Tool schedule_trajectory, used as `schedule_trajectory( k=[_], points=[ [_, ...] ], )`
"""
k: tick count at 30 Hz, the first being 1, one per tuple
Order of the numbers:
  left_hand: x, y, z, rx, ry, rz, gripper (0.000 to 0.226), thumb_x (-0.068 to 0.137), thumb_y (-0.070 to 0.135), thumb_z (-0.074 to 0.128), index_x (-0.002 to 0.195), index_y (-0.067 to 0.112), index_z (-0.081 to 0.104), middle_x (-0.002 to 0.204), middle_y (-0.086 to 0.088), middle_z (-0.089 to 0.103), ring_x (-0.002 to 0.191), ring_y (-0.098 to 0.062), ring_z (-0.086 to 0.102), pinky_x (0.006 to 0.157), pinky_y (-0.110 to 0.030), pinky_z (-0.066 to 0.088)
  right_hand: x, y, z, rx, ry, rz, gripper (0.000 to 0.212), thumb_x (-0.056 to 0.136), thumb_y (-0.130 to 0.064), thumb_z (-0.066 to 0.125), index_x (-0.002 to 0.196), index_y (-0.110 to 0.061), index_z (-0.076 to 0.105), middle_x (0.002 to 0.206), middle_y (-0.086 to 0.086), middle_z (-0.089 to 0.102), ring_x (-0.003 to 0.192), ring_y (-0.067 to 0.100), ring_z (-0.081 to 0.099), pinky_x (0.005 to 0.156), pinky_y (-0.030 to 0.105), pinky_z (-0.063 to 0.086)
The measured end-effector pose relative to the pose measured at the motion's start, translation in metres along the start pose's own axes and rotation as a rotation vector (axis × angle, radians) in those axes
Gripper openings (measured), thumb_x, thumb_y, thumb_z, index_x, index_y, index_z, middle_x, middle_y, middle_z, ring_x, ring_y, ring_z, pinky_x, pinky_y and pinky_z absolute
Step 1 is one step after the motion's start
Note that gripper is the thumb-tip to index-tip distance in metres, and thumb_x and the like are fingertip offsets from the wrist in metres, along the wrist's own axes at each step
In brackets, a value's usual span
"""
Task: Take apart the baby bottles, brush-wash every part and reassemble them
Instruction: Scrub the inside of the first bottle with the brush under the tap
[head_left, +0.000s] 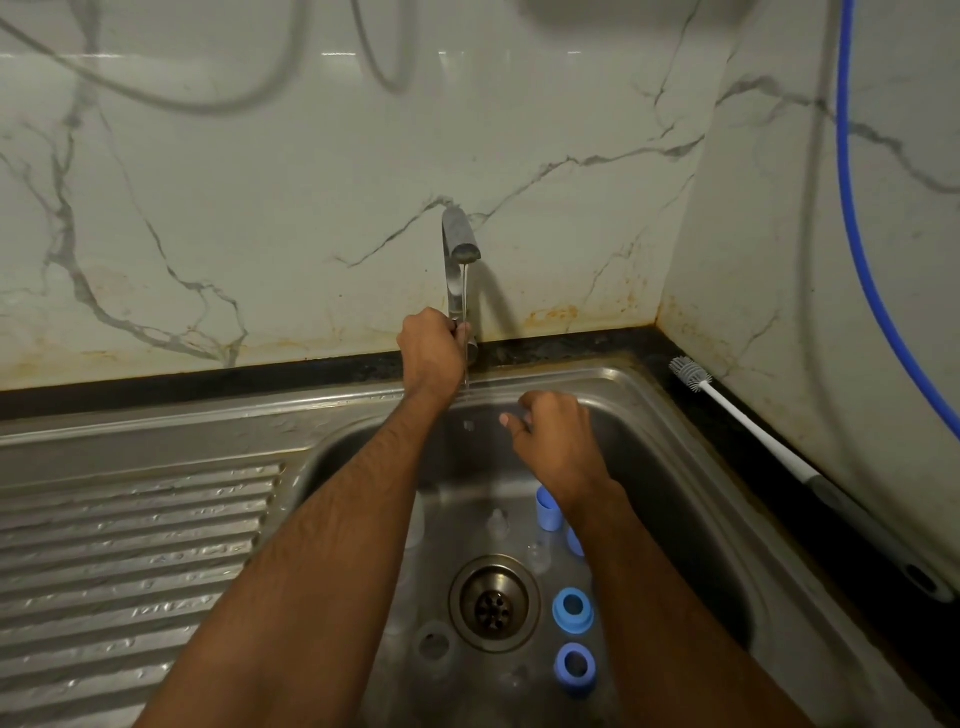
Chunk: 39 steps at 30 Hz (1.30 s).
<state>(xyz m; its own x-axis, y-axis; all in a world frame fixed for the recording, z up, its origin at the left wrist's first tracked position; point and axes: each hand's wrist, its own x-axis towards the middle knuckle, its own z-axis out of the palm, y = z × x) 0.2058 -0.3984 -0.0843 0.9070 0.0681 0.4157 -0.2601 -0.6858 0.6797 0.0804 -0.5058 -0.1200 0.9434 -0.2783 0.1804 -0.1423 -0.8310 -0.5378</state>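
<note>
- The left hand (431, 345) reaches to the tap (460, 260) at frame centre; its grip is curled round the tap's base control, presumably to set the flow.
- A thin stream of water (466, 291) falls from the spout.
- The right hand (550, 431) hovers just beside the stream, fingers loosely curled, holding nothing, probably testing the water.
- The bottle parts lie apart in the sink (675, 467), lower centre: blue rings (573, 610), clear teats (497, 522).
- The brush (737, 410) lies on the worktop (779, 519) at right, within reach.
</note>
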Motion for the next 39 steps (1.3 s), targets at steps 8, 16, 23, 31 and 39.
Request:
schedule_trajectory(
  k=[8,16,23,31,39],
  points=[
    [-0.002,-0.004,-0.004,-0.035,-0.014,0.005,0.023,0.095,0.026,0.068,0.088,0.005,0.076,0.064,0.005,0.056,0.055,-0.003,0.051,0.055,-0.009,0.035,0.001,0.001,0.004,0.01,0.01,0.003,0.016,0.102,-0.03,0.06,0.091,-0.021,0.054,0.086,0.001,0.056,0.078,0.012,0.054,0.072,0.025,0.042],
    [-0.017,-0.022,-0.007,-0.003,0.023,0.029,0.034,0.097,0.038,0.064,0.077,0.012,0.072,0.061,0.006,0.06,0.054,-0.004,0.054,0.057,-0.02,0.047,0.004,0.006,0.001,0.005,0.018,-0.041,0.017,0.102,-0.029,0.061,0.088,-0.021,0.054,0.082,0.0,0.056,0.075,0.011,0.055,0.072,0.026,0.047],
    [-0.057,-0.052,-0.017,0.018,-0.044,0.015,0.02,0.101,0.026,0.06,0.101,0.01,0.071,0.087,-0.003,0.069,0.074,-0.007,0.06,0.07,-0.02,0.048,-0.005,0.003,0.004,0.011,-0.001,-0.054,0.016,0.101,-0.028,0.062,0.105,-0.013,0.066,0.093,0.003,0.063,0.085,0.014,0.061,0.077,0.026,0.05],
    [-0.047,-0.039,-0.034,-0.024,-0.016,-0.03,0.027,0.102,0.027,0.059,0.09,0.008,0.073,0.071,0.003,0.062,0.062,-0.003,0.056,0.057,-0.015,0.039,-0.013,-0.003,0.009,0.042,-0.023,-0.032,0.014,0.1,-0.028,0.065,0.096,-0.015,0.065,0.086,0.001,0.062,0.078,0.011,0.061,0.069,0.021,0.045],
    [-0.004,-0.013,-0.022,-0.129,-0.008,0.003,0.029,0.098,0.026,0.064,0.077,0.009,0.075,0.062,-0.002,0.064,0.059,-0.014,0.062,0.068,-0.03,0.057,-0.005,-0.001,0.013,0.063,0.002,-0.013,0.016,0.1,-0.029,0.063,0.103,-0.013,0.066,0.093,0.003,0.064,0.086,0.014,0.064,0.077,0.026,0.052]
  ],
)
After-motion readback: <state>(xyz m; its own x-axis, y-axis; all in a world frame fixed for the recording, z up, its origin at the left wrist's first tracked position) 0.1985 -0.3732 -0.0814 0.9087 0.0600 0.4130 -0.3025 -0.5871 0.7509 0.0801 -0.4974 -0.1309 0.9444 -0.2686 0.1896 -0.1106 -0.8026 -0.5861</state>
